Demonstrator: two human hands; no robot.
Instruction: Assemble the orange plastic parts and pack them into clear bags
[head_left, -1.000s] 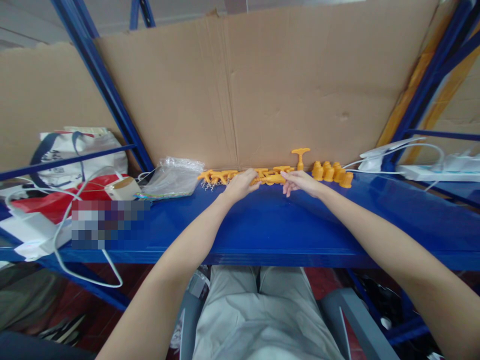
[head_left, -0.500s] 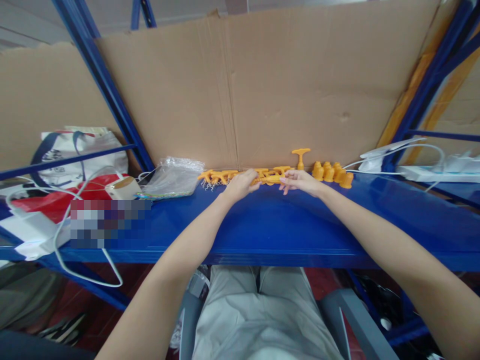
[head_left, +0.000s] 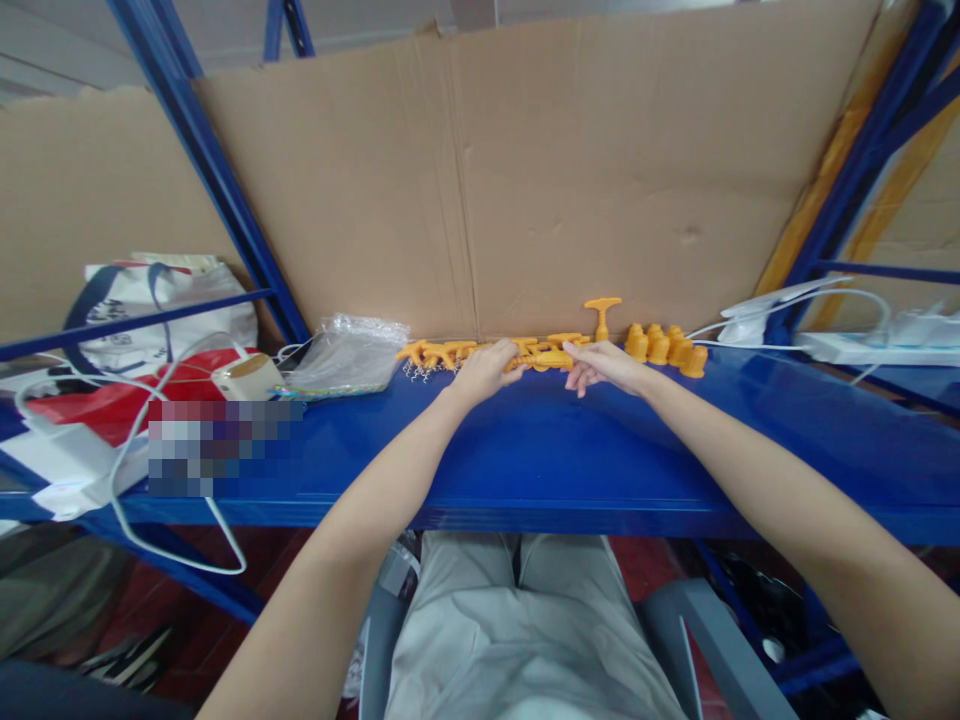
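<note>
A long yellow plastic piece (head_left: 546, 358) lies sideways between my hands at the back of the blue shelf. My left hand (head_left: 486, 370) is closed on its left end. At its right end, my right hand (head_left: 600, 368) pinches with thumb and index finger while the other fingers curl loosely below. Yellow T-shaped handles with curly metal spirals, which look like corkscrews (head_left: 435, 354), lie beside my left hand. More yellow handles are partly hidden behind the piece. One T-shaped handle (head_left: 602, 318) stands upright behind my right hand, and several yellow bell-shaped cups (head_left: 657, 347) stand right of it.
A clear plastic bag (head_left: 349, 355) lies left of the corkscrews. Further left are a red bag (head_left: 97, 410), white cables and a white tote bag (head_left: 176, 305). Cardboard (head_left: 600, 170) walls off the back. On the right is a white power strip (head_left: 847, 346).
My right hand has shifted slightly and its fingers have turned around the right end of the yellow piece. My left hand stays in nearly the same place.
</note>
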